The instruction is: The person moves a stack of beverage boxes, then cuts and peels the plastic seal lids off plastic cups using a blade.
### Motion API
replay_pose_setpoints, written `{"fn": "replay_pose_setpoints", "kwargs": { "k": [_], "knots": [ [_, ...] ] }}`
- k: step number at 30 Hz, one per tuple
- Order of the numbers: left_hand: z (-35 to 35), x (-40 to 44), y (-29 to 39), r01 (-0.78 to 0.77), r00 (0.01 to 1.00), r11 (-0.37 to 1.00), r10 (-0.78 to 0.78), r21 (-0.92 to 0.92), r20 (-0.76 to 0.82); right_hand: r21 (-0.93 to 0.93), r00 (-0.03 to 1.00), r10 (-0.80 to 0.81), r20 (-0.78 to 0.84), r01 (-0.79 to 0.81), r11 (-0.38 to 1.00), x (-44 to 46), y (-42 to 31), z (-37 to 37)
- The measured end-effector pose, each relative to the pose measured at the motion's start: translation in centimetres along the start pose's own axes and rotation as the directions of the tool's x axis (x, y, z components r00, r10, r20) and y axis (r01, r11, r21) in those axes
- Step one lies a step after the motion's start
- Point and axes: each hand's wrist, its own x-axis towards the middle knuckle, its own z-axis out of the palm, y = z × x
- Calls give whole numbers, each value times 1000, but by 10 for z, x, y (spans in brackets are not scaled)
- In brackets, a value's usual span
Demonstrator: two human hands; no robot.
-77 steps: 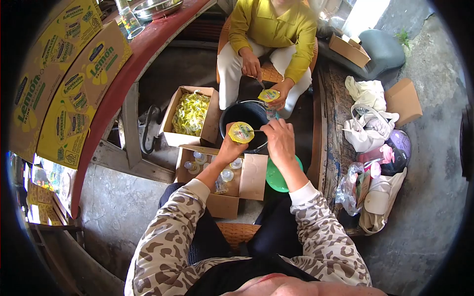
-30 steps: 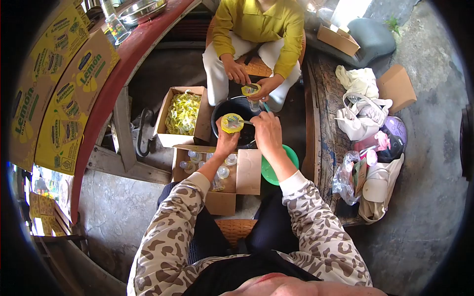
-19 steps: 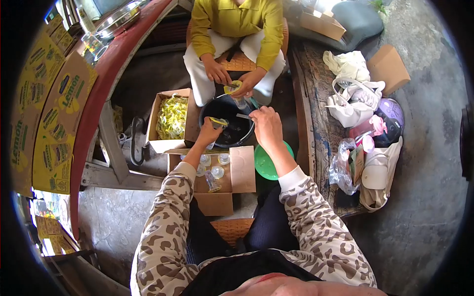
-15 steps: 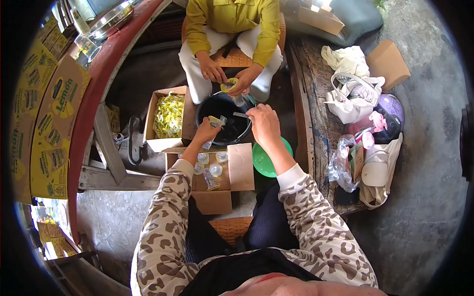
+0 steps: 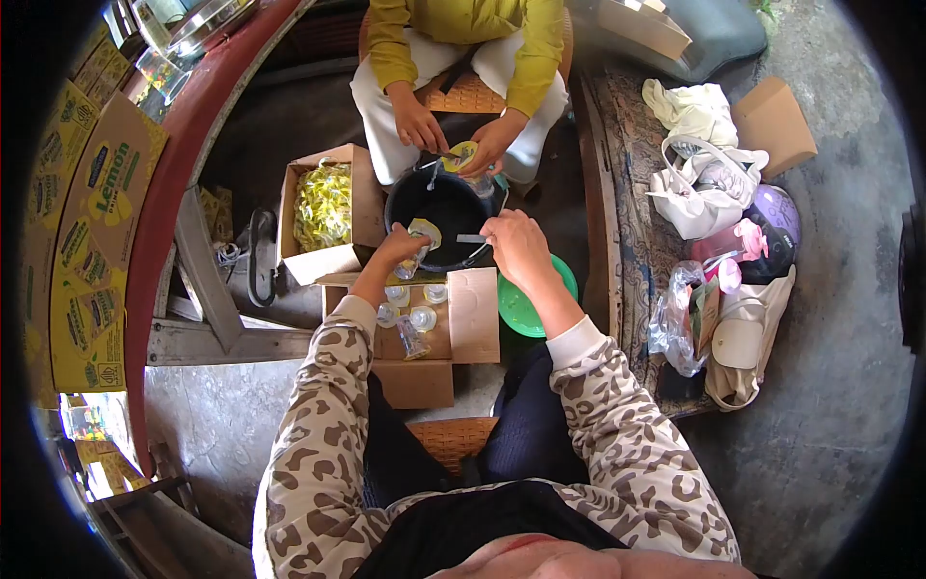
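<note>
My left hand (image 5: 394, 251) is closed around a clear plastic cup with a yellow printed lid (image 5: 425, 230), tilted at the near rim of a black bucket (image 5: 394, 207). To the right, my right hand (image 5: 516, 246) grips a narrow flat blade (image 5: 471, 238) that points left toward the cup; its handle is hidden in my fingers. The blade and lid are apart. Just below my hands, an open cardboard box (image 5: 413, 384) holds several clear cups (image 5: 422, 318). Part of a green basin (image 5: 521, 311) shows under my right forearm.
Opposite sits a person in a yellow shirt (image 5: 468, 21), whose hands work on another yellow-lidded cup (image 5: 460, 157) over the bucket. A carton of yellow-and-clear film pieces (image 5: 323, 207) stands left. Bags (image 5: 696, 198) lie on the bench at right; lemon drink cartons (image 5: 101, 261) stand far left.
The cup in my left hand has turned so its lid shows more fully. The blade stays at about the same height. The whole view has shifted slightly.
</note>
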Motion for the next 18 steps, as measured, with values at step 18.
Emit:
{"fn": "replay_pose_setpoints", "kwargs": {
  "k": [18],
  "knots": [
    [8, -22, -3, -162, 981, 848, 193, 505, -9, 16, 993, 25, 119, -27, 999, -4, 4, 5]
  ]
}}
